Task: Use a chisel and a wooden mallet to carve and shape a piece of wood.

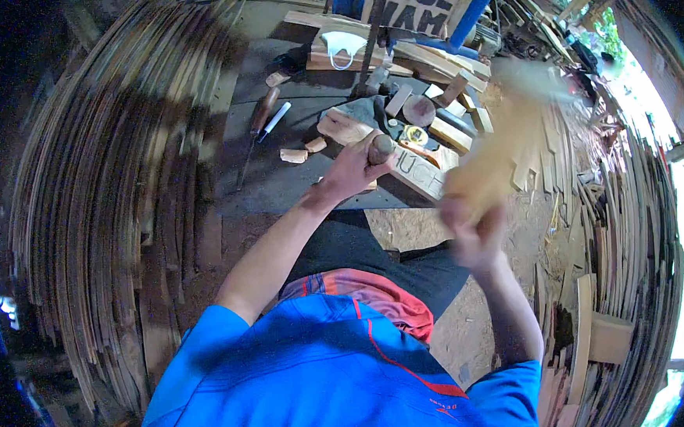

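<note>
My left hand (359, 165) is closed round a round tool handle (379, 148) held on end over a light wooden board (418, 181) with drawn or cut lettering, lying on the dark work surface (255, 199). My right hand (474, 229) grips a light wooden striking tool (499, 157), raised to the right of the board; its pale head is smeared by motion. A dark cloth (363, 112), a yellow round item (414, 137), a wood disc (418, 111) and small wood offcuts (293, 154) lie around the board.
A wooden-handled tool (263, 109), a white marker (277, 118) and a white mask (344, 49) lie on the work surface. A lettered sign (411, 6) stands behind, by blue posts (478, 9). Long wood strips are stacked at left (105, 189) and right (611, 260).
</note>
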Demonstrator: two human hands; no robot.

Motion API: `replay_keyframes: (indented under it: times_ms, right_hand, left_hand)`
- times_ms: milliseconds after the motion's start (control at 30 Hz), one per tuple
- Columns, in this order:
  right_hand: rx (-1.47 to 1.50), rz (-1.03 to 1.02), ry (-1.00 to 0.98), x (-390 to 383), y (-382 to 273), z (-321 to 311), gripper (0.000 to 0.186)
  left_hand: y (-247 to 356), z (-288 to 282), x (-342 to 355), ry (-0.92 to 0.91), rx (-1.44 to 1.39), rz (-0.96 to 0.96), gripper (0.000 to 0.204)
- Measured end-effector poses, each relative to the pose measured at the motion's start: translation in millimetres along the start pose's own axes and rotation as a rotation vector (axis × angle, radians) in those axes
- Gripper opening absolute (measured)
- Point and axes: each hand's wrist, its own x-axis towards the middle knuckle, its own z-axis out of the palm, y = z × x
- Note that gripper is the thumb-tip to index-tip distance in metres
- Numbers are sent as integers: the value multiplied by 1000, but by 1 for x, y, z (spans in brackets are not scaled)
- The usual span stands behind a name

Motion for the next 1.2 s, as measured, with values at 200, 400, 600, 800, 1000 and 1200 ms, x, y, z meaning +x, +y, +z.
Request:
replay_keyframes:
  times_ms: [200,400,600,800,1000,1200]
  right_hand:
    - [-519,222,-413,21,-31,4,46]
    - [-735,-7,-521,13,7,8,42]
    - [-26,267,-252,23,-46,10,40]
    - [-768,55,-654,18,32,19,53]
    - [-2,53,-215,36,-41,7,35]
    - [-251,523,-601,21,15,20,35]
  left_hand:
    - [-24,11,-3,197,82,219,45]
    - [-18,1,-6,55,-143,73,39]
    - [-32,-3,-13,46,-133,-74,32]
    - [-52,4,-1,396,569,616,33]
    - [-22,-4,-5,103,-18,37,42]
    - [-26,2,-14,91,-19,55,45]
